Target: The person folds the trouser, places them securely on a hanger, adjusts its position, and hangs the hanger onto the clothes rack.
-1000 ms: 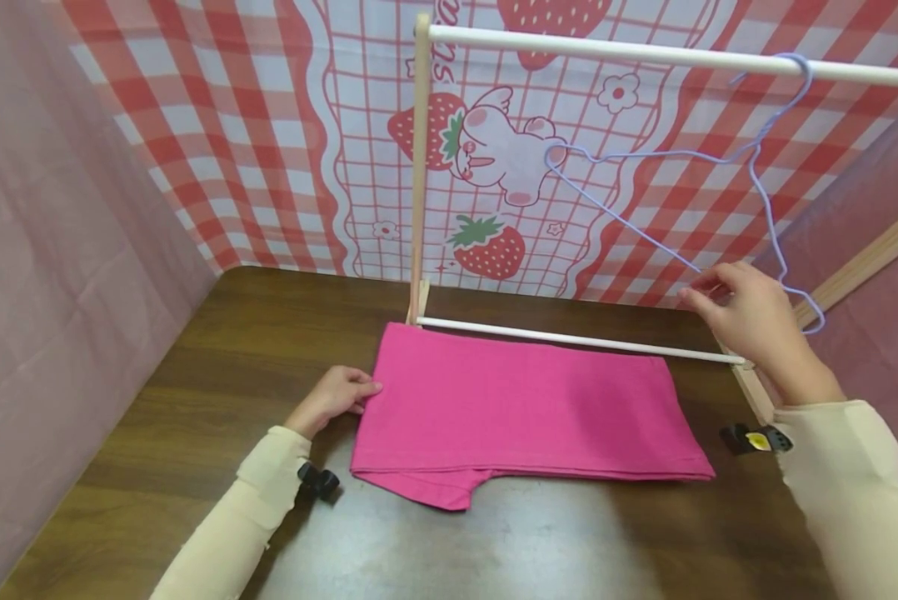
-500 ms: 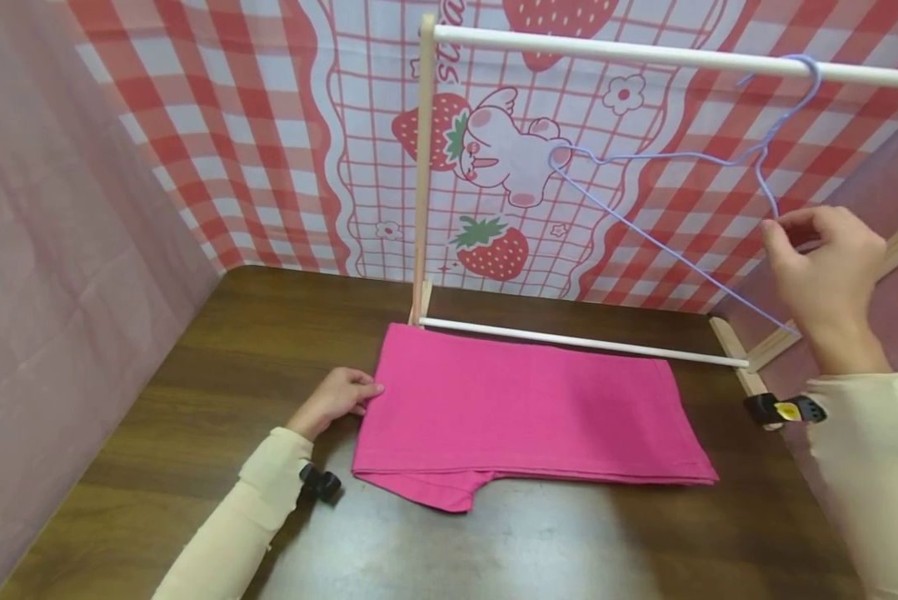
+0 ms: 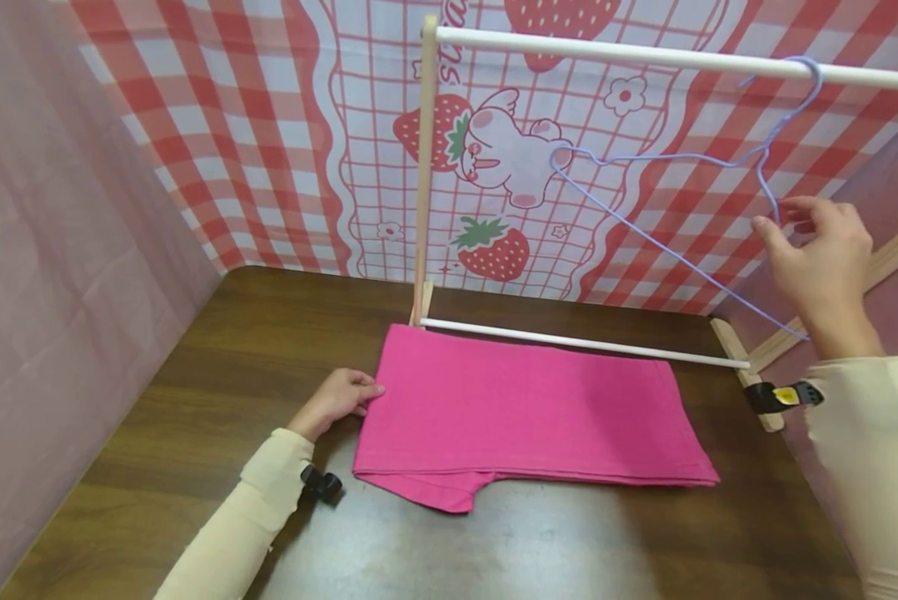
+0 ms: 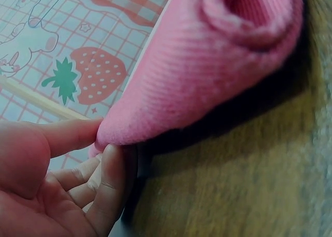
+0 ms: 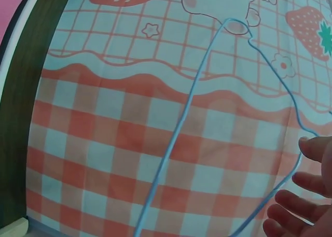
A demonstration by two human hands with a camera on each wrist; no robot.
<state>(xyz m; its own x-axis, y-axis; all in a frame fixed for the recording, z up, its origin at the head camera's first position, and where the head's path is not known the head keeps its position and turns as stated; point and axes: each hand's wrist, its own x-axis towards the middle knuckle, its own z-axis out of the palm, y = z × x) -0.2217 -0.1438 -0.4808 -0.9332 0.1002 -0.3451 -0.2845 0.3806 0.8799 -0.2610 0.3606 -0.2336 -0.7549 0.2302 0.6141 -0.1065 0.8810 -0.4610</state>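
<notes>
- Head view: the folded pink cloth (image 3: 524,408) lies flat on the counter (image 3: 269,333), long axis left to right. The left hand (image 3: 338,393) pinches its left edge and is clearly the nearer.
- The right hand (image 3: 824,250), up and right of the cloth, is beside the blue hanger (image 3: 765,150) that hooks on the rack's top rail (image 3: 644,54).
- Left wrist view: thumb and fingers meet at the cloth's edge; it stretches up and right.
- Right wrist view: fingers stand apart, loosely bent beside the wire; contact is unclear.
</notes>
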